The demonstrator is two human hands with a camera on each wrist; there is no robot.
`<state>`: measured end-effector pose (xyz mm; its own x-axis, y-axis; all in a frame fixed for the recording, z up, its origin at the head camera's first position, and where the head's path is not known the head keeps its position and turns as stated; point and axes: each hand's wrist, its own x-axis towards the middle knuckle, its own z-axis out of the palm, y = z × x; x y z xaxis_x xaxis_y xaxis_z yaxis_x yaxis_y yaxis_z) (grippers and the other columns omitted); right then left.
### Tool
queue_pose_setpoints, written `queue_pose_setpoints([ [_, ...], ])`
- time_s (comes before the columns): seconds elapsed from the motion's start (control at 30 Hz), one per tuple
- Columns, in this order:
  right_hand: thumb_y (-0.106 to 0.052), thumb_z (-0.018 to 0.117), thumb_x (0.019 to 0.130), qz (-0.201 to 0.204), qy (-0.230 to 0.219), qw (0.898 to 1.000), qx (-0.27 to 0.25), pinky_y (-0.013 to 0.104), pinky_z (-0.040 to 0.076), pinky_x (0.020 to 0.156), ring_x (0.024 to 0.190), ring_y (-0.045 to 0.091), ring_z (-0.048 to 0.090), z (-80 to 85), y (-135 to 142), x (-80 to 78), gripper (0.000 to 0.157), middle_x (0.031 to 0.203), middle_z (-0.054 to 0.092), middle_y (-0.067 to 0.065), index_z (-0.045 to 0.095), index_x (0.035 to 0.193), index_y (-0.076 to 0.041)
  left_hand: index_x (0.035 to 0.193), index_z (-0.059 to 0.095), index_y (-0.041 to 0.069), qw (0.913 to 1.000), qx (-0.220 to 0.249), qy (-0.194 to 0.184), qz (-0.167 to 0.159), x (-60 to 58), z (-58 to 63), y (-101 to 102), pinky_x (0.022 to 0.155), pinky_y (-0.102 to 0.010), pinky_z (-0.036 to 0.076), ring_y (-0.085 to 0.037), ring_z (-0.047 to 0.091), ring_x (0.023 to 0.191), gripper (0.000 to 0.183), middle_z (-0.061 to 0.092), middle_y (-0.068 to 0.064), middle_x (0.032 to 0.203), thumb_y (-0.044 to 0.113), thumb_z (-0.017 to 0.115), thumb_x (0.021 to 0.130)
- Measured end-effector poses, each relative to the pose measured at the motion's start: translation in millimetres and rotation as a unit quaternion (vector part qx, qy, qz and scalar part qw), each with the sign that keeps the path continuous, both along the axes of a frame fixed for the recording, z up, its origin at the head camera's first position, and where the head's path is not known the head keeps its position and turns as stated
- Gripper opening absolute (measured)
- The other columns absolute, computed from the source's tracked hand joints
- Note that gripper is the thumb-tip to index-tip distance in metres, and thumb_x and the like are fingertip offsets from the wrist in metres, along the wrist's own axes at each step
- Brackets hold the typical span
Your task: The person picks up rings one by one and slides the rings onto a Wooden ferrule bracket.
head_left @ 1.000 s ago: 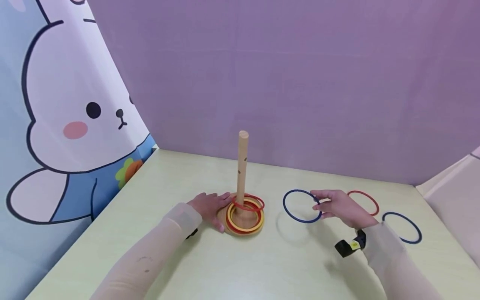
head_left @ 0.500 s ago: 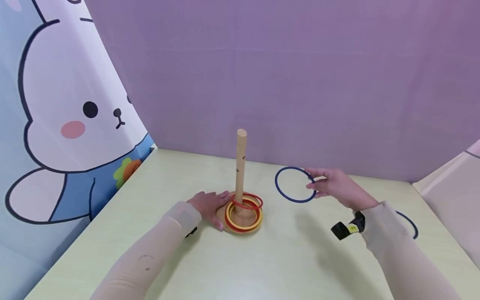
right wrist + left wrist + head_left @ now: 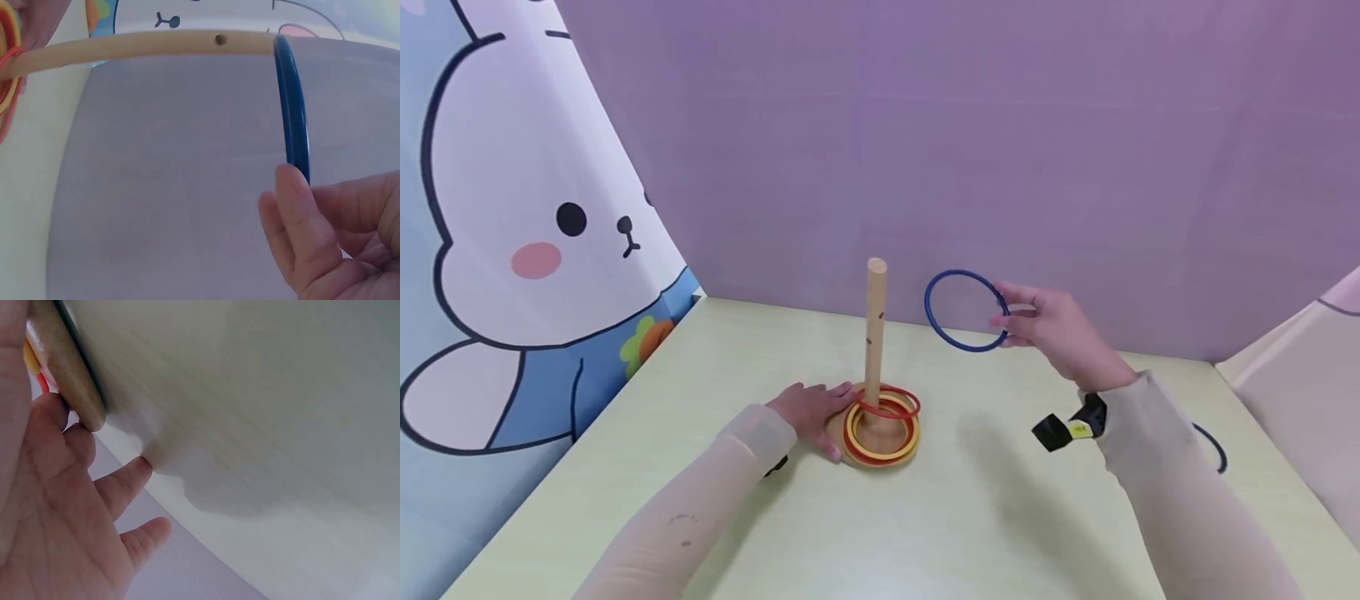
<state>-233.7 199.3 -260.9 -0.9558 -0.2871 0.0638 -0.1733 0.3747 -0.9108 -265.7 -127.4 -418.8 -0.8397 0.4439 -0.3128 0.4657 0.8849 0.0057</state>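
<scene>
A wooden ring toss stand [image 3: 875, 333] rises upright from a round base on the table. Yellow and red rings [image 3: 883, 452] lie around its post on the base, with a thin red ring [image 3: 912, 394] resting tilted above them. My left hand [image 3: 808, 414] grips the base's left rim between thumb and fingers; in the left wrist view, two other fingers [image 3: 128, 481] stick out free. My right hand [image 3: 1048, 329] pinches the right side of a blue ring [image 3: 929, 312] held in the air, right of the post. The right wrist view shows this blue ring [image 3: 292, 106] nearly edge-on.
Another blue ring [image 3: 1217, 446] lies on the pale table [image 3: 925, 533] at the right, partly hidden by my right sleeve. A purple cloth wall [image 3: 775, 167] stands behind the table, and a printed rabbit cloth [image 3: 512, 208] hangs at the left.
My right hand has lifted the blue ring and carried it left towards the post. The red ring on the table is now hidden by the right arm. My left hand stays on the base.
</scene>
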Motion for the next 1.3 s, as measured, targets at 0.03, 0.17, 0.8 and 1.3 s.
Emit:
queue_pose_setpoints([
  [0.03, 0.000, 0.050, 0.097, -0.004, 0.004, 1.000, -0.002, 0.025, 0.053, 0.081, 0.101, 0.007, 0.063, 2.5, -2, 2.0, 0.052, 0.145, 0.041, 0.019, 0.036, 0.146, -0.003, 0.153, 0.025, 0.023, 1.0000, -0.001, 0.000, 0.000, 0.7, 0.2, 0, 0.105, -0.057, 0.033, -0.034, 0.037, 0.135, 0.105, 0.027, 0.002, 0.156, 0.062, 0.075, 0.069],
  [0.17, -0.001, 0.051, 0.097, -0.022, 0.013, 1.000, -0.014, 0.024, 0.053, 0.081, 0.100, 0.009, 0.063, 10.8, -10, 10.0, 0.052, 0.133, 0.050, 0.021, 0.037, 0.146, -0.006, 0.153, 0.024, 0.024, 1.0000, -0.003, -0.007, 0.002, 4.4, 2.8, -2, 0.105, -0.057, 0.032, -0.034, 0.036, 0.136, 0.105, 0.025, 0.003, 0.157, 0.061, 0.075, 0.069],
  [0.8, 0.000, 0.053, 0.096, -0.022, 0.036, 0.999, -0.033, 0.027, 0.054, 0.080, 0.107, 0.022, 0.062, 31.6, -43, 17.2, 0.051, 0.142, 0.047, 0.015, 0.038, 0.146, -0.004, 0.153, 0.026, 0.025, 0.9999, -0.014, -0.004, -0.009, 5.6, 2.8, -4, 0.105, -0.056, 0.033, -0.035, 0.039, 0.134, 0.103, 0.026, 0.003, 0.157, 0.061, 0.075, 0.070],
  [1.3, 0.001, 0.054, 0.095, -0.035, 0.040, 0.997, -0.052, 0.031, 0.055, 0.081, 0.104, 0.023, 0.063, 23.6, -66, 17.4, 0.052, 0.136, 0.053, 0.014, 0.039, 0.145, -0.005, 0.153, 0.025, 0.023, 0.9992, 0.019, -0.030, -0.018, 5.7, 0.9, -10, 0.101, -0.057, 0.037, -0.037, 0.038, 0.134, 0.104, 0.027, 0.000, 0.157, 0.059, 0.076, 0.070],
])
